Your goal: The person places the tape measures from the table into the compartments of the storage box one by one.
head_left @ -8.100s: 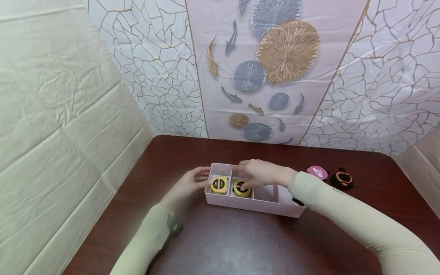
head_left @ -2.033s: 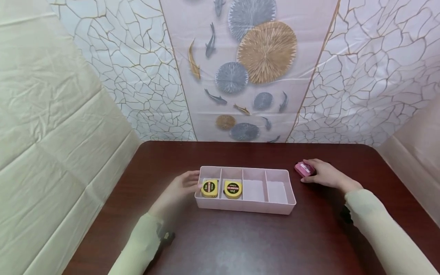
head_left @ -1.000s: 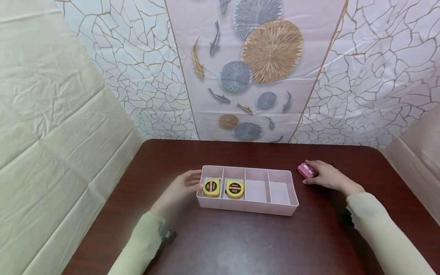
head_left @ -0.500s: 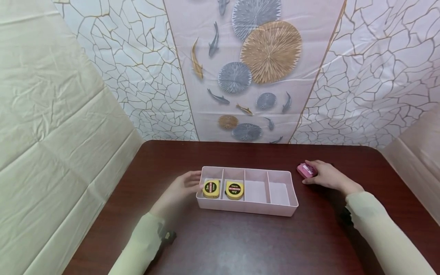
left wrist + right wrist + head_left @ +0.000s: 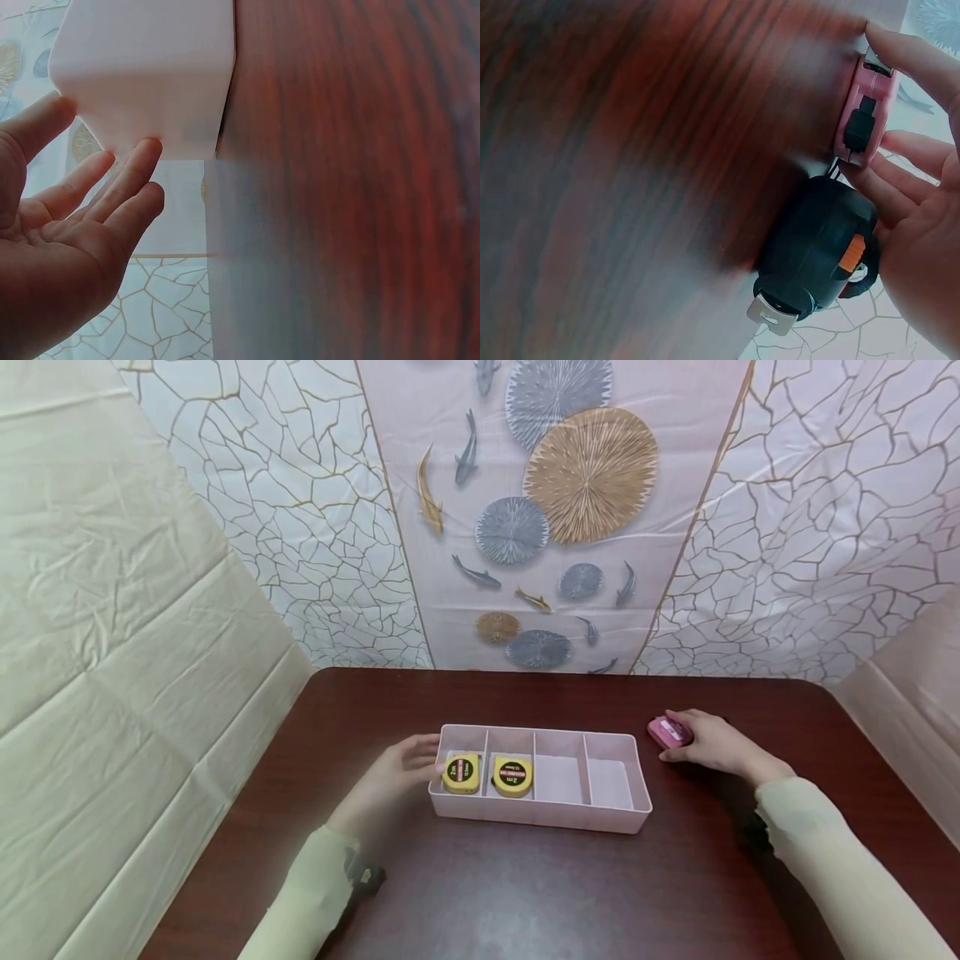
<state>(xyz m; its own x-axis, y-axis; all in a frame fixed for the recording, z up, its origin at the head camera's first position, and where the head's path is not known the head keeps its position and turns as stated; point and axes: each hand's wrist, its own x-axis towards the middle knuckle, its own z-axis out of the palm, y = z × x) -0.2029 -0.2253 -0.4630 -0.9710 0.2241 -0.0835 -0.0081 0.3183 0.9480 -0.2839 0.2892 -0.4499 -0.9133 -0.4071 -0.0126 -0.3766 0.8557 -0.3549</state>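
A pale pink box [image 5: 536, 815] with dividers stands on the table. Two yellow tape measures [image 5: 461, 773] lie in its two leftmost compartments, one in each; the two right ones hold no tape measure. At the box's left end is my left hand [image 5: 386, 781], its extended fingertips against the end wall [image 5: 150, 112] in the left wrist view. Right of the box, my right hand [image 5: 716, 745] pinches a pink tape measure [image 5: 669, 732] between thumb and fingers. Close beside it in the right wrist view sits a black-and-orange tape measure [image 5: 817, 244], hidden behind the hand from the head view.
The dark red-brown wooden table [image 5: 487, 893] runs back to a patterned cloth [image 5: 540, 593] with fish and round leaf prints. Cream cloth [image 5: 150, 610] hangs along the left side.
Eight seconds ago my right hand was on the second yellow tape measure inside the box; by two seconds ago it was at the pink one. Since then both hands stay nearly still.
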